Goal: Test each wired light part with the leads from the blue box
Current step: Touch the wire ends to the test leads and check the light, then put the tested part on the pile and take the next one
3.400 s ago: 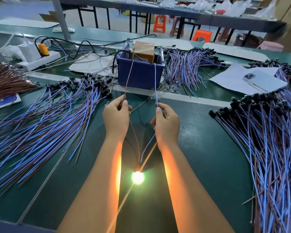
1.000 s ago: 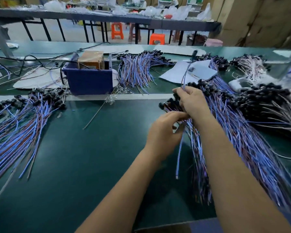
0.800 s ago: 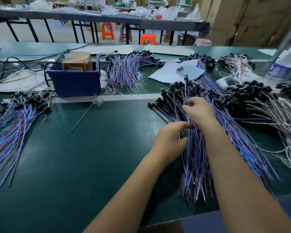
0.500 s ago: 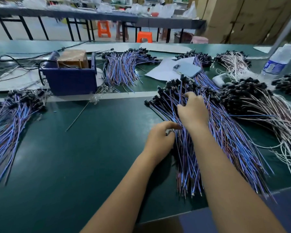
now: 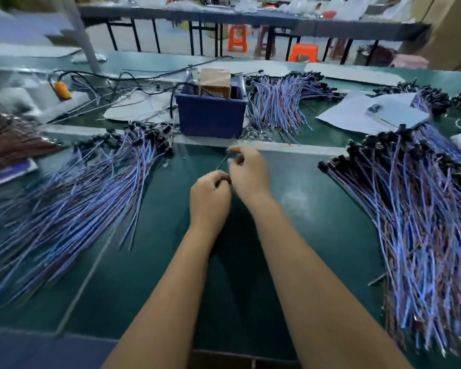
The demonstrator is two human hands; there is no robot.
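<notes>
Both hands now meet in front of the blue box [image 5: 210, 114], where half a second ago they were off to its right, buried in the right-hand pile of wired light parts [image 5: 415, 217]. The left hand [image 5: 210, 198] is curled, fingertips pinched together as if on wire ends, though blur hides what it holds. The right hand [image 5: 248, 173] sits just beyond it, touching or nearly so, fingers curled, thumb and forefinger pinched at a thin grey lead [image 5: 222, 163] that slants up towards the box. I cannot make out a picked part between the hands — motion smears that spot — and no lamp glows.

The move back suggests a fresh part has been drawn from the pile and is being brought to the leads, so the next test is about to start rather than done.

Left of the box fans out another pile of blue-wired parts [image 5: 91, 198], probably those already tested. Behind the box on the right lies a smaller bundle [image 5: 280, 102].
</notes>
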